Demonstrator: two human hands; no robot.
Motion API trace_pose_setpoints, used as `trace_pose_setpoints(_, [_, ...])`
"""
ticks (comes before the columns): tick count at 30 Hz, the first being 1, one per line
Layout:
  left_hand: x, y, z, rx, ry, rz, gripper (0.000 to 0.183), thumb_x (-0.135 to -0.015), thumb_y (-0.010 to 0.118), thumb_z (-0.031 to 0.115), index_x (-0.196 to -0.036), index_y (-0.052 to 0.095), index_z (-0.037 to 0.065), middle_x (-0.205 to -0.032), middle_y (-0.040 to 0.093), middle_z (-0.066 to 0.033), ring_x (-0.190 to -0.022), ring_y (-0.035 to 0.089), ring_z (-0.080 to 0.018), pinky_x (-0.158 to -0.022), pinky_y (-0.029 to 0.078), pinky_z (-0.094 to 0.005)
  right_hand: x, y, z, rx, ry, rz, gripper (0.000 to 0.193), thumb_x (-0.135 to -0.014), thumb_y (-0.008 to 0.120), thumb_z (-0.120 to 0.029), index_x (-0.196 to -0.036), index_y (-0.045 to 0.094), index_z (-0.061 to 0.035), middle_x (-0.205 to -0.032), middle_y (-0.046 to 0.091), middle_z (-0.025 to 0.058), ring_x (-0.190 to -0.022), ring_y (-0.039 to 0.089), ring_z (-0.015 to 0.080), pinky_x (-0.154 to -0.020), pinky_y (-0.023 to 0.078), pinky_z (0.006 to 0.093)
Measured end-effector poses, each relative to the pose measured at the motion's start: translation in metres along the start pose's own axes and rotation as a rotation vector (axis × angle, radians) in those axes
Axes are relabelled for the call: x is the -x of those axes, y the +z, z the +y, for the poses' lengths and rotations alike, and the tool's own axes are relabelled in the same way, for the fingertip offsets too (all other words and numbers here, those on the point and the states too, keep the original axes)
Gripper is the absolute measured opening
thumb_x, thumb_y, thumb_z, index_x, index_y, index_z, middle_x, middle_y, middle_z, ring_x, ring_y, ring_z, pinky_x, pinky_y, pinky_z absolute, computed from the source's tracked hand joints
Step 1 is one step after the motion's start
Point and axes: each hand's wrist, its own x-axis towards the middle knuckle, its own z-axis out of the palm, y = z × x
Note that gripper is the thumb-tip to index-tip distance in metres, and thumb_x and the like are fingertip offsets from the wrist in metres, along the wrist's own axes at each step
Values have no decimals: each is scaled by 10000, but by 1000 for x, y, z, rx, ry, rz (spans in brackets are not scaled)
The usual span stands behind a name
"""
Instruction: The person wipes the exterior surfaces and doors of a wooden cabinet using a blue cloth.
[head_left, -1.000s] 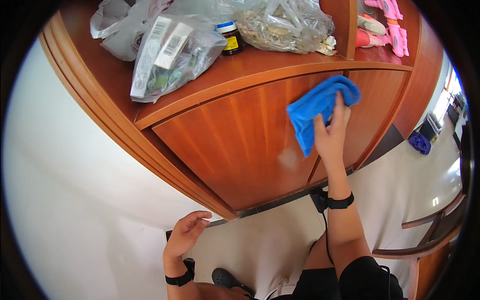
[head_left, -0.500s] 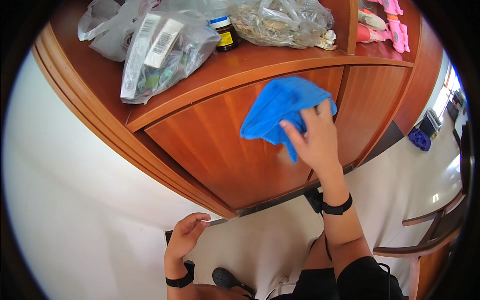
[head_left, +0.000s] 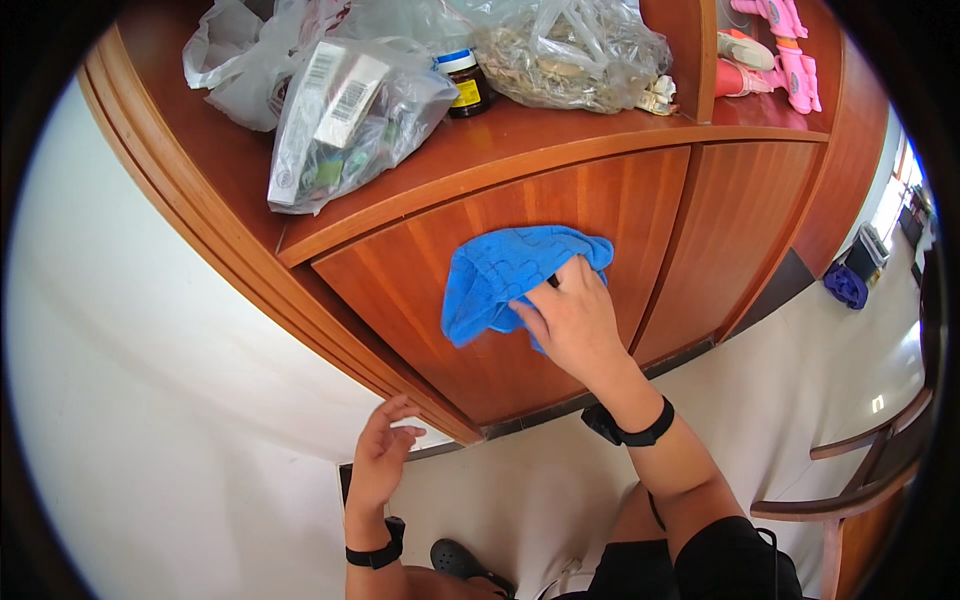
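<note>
A blue cloth (head_left: 520, 262) is bunched in my right hand (head_left: 575, 325), which holds it against the brown wooden cabinet door (head_left: 420, 270). The fingertips are partly hidden in the folds. Lower down on the left, my left hand (head_left: 380, 455) hangs in the air near the cabinet's bottom corner and the white wall. Its fingers are loosely curled but apart, and nothing is in them.
On the shelf (head_left: 520, 125) above the door lie a plastic bag with boxes (head_left: 350, 120), a dark jar with a blue-and-white lid (head_left: 465, 82) and another clear bag (head_left: 570, 55). Pink toys (head_left: 795, 60) stand further right. A wooden chair (head_left: 850, 495) is at the lower right.
My right hand has moved down and to the left across the door with the blue cloth. My left hand has shifted slightly up and right. The view has tilted a little.
</note>
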Motion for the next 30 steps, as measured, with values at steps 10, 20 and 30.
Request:
trace_pose_setpoints(10, [0,16,-4,-27,41,-86,303,-963,645,48,-1259,610,-3,-993,652,-17,-911,621,-94,-796,501,-255,67,51,12,25,53,87,458,-771,738,-41,-1208,615,-100,-1165,545,178,-1012,570,422,-787,519,474])
trace_pose_setpoints(20, [-1,5,0,-66,32,-42,235,-1000,595,81,-1215,636,-4,-1038,652,-30,-963,619,-119,-869,498,-271,101,56,-3,-109,77,-384,303,-842,704,-144,-1126,602,-112,-1081,541,156,-1005,574,396,-820,505,470])
trace_pose_setpoints(30, [-4,2,3,-25,44,6,271,-1009,570,68,-1270,596,0,-1135,656,-65,-1002,628,-154,-927,503,-302,93,61,17,-970,603,-500,279,-963,560,11,-1231,532,-63,-1020,686,91,-919,681,207,-780,530,346])
